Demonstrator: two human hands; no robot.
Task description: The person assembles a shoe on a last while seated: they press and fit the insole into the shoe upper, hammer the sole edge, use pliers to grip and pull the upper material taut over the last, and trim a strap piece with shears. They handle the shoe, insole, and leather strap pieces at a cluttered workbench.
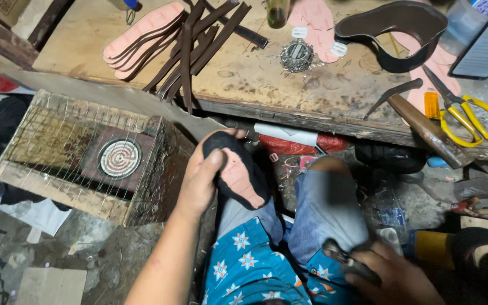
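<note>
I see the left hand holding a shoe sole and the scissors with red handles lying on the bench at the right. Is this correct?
Not quite: the head view shows the scissors have yellow handles, not red. The rest holds: the left hand holds the shoe sole, and the scissors lie on the bench at right.

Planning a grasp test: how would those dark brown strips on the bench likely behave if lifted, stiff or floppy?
The dark brown strips look thin, long and narrow, so probably floppy, drooping from a single pinch. They lie crossed in a loose pile over the pink insole, so lifting one may drag others. Likely light for their length.
</note>
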